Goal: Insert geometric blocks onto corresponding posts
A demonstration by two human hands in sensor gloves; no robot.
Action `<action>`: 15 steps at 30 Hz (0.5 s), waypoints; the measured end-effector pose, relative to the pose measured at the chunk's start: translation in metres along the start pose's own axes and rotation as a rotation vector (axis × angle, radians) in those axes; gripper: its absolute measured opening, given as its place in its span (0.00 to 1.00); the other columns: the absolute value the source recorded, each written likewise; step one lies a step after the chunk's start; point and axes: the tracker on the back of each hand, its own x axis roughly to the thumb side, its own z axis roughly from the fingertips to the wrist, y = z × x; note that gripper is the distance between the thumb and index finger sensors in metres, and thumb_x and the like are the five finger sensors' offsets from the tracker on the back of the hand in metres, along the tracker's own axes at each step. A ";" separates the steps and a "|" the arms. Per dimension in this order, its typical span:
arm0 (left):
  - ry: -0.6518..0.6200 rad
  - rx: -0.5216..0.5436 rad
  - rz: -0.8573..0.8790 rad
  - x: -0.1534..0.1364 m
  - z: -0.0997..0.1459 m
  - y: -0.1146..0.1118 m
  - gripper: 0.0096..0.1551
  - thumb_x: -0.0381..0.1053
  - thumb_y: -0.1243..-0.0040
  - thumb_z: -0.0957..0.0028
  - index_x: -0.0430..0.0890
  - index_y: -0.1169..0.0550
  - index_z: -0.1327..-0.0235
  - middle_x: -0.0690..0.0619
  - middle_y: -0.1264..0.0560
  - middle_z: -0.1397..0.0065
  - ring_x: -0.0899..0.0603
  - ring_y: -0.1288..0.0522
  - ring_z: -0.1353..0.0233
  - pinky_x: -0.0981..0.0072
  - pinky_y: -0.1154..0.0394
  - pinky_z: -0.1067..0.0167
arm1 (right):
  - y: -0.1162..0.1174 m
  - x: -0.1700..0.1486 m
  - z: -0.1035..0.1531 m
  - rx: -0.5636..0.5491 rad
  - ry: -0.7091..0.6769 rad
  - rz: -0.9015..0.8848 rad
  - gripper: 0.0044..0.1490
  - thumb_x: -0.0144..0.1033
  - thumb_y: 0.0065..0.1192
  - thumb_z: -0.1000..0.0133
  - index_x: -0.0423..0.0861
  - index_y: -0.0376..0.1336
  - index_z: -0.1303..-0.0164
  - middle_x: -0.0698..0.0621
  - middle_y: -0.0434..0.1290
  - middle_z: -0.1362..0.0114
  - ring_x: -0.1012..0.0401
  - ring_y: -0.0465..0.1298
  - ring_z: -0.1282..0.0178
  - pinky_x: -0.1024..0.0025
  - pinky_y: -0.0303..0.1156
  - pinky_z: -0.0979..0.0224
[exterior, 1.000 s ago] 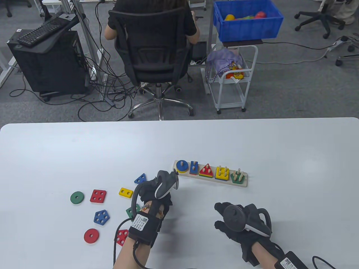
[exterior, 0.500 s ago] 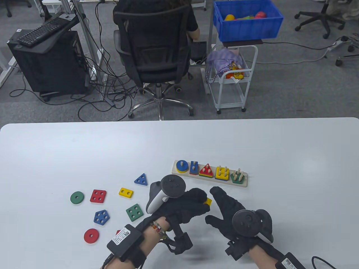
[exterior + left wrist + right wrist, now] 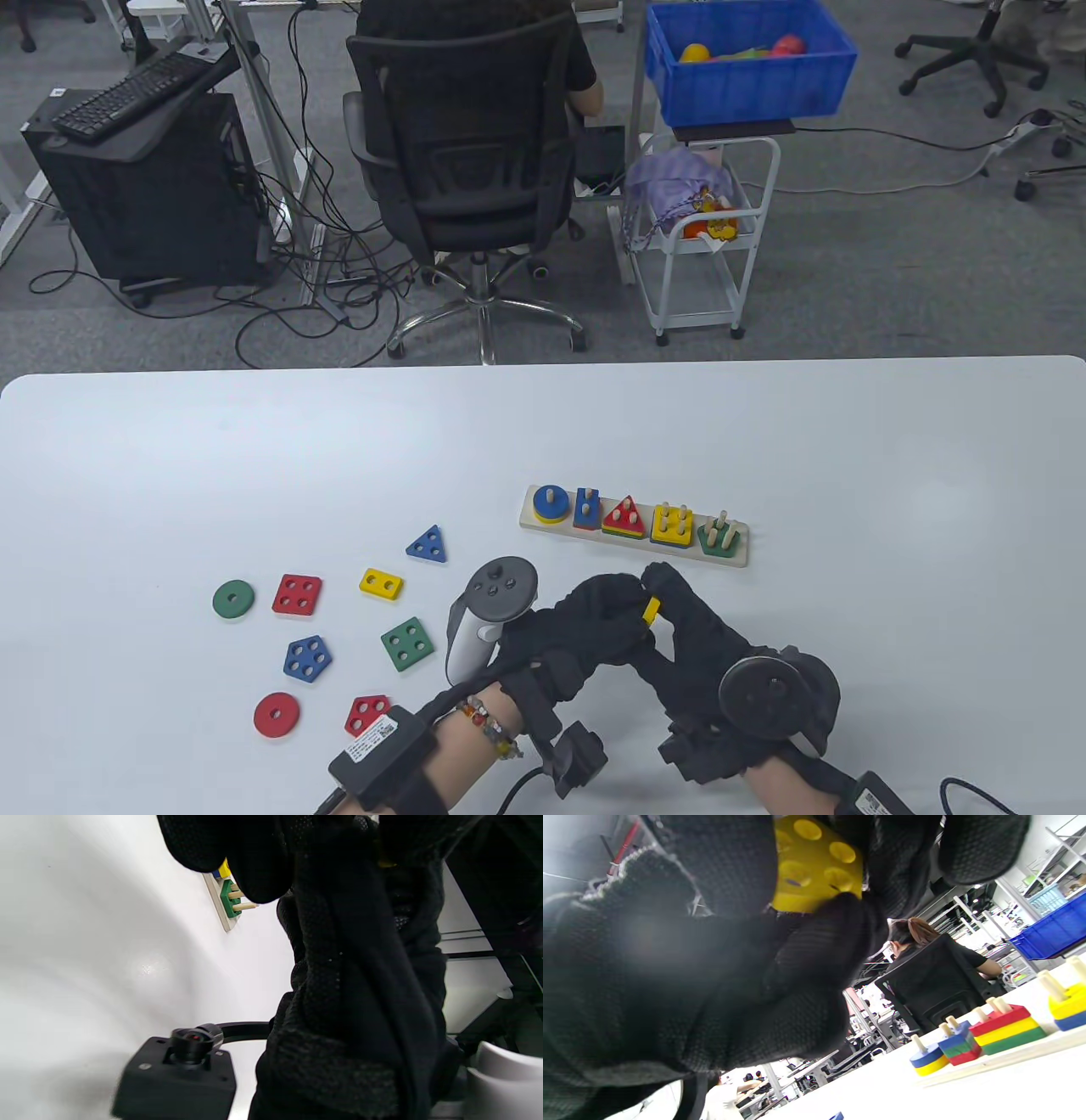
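Observation:
A yellow block with several holes (image 3: 652,609) is held above the table, in front of the wooden peg board (image 3: 738,553). My left hand (image 3: 618,604) grips it from the left. My right hand (image 3: 670,598) closes on it from the right, and the two hands touch. In the right wrist view the yellow block (image 3: 814,861) sits between my right fingers (image 3: 899,861). The board's posts carry a blue circle (image 3: 550,501), blue rectangle (image 3: 586,504), red triangle (image 3: 625,513), yellow square (image 3: 673,519) and green pentagon (image 3: 718,538). The board's green end also shows in the left wrist view (image 3: 229,899).
Loose blocks lie on the table at the left: blue triangle (image 3: 427,544), yellow rectangle (image 3: 381,583), red square (image 3: 297,594), green circle (image 3: 233,599), green square (image 3: 407,643), blue pentagon (image 3: 307,658), red circle (image 3: 276,715), red pentagon (image 3: 366,715).
My left hand lifted the yellow block from the loose pile and carried it right. My right hand rose from the table, moved left and closed on the block.

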 end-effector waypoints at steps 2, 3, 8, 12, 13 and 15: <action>-0.010 -0.051 -0.039 0.001 0.002 0.000 0.45 0.65 0.40 0.44 0.52 0.44 0.19 0.50 0.38 0.15 0.46 0.28 0.20 0.47 0.33 0.23 | -0.002 -0.002 -0.001 0.012 -0.003 -0.014 0.45 0.41 0.72 0.49 0.40 0.54 0.27 0.35 0.64 0.26 0.43 0.76 0.32 0.37 0.69 0.31; -0.006 -0.063 -0.067 0.002 0.005 0.001 0.46 0.65 0.40 0.44 0.53 0.45 0.19 0.50 0.40 0.14 0.44 0.31 0.18 0.44 0.35 0.22 | -0.003 -0.003 0.000 0.021 -0.006 -0.020 0.44 0.40 0.73 0.50 0.41 0.55 0.27 0.35 0.64 0.25 0.42 0.76 0.32 0.37 0.68 0.31; -0.005 0.161 -0.540 0.003 0.036 0.033 0.43 0.65 0.42 0.44 0.55 0.43 0.19 0.51 0.41 0.13 0.43 0.34 0.15 0.40 0.40 0.21 | -0.011 -0.012 -0.006 0.131 -0.024 0.106 0.43 0.36 0.74 0.51 0.43 0.57 0.26 0.35 0.63 0.23 0.41 0.74 0.31 0.38 0.69 0.29; 0.076 0.305 -0.796 -0.004 0.069 0.065 0.42 0.67 0.45 0.43 0.55 0.42 0.18 0.52 0.41 0.12 0.42 0.35 0.15 0.39 0.41 0.21 | -0.019 -0.020 -0.018 0.196 -0.086 0.402 0.43 0.35 0.73 0.51 0.45 0.57 0.25 0.35 0.60 0.21 0.42 0.72 0.29 0.39 0.68 0.27; 0.097 0.340 -0.837 -0.005 0.077 0.071 0.42 0.67 0.46 0.43 0.56 0.42 0.18 0.52 0.41 0.12 0.42 0.35 0.14 0.39 0.41 0.20 | -0.022 -0.023 -0.023 0.207 -0.090 0.478 0.43 0.35 0.73 0.51 0.45 0.57 0.25 0.36 0.61 0.21 0.43 0.73 0.29 0.39 0.68 0.26; 0.160 0.414 -0.924 -0.010 0.095 0.086 0.41 0.67 0.46 0.43 0.56 0.41 0.18 0.52 0.40 0.12 0.41 0.36 0.14 0.39 0.42 0.20 | -0.027 -0.029 -0.032 0.255 -0.059 0.548 0.43 0.35 0.72 0.51 0.46 0.57 0.25 0.38 0.63 0.21 0.44 0.74 0.29 0.41 0.69 0.25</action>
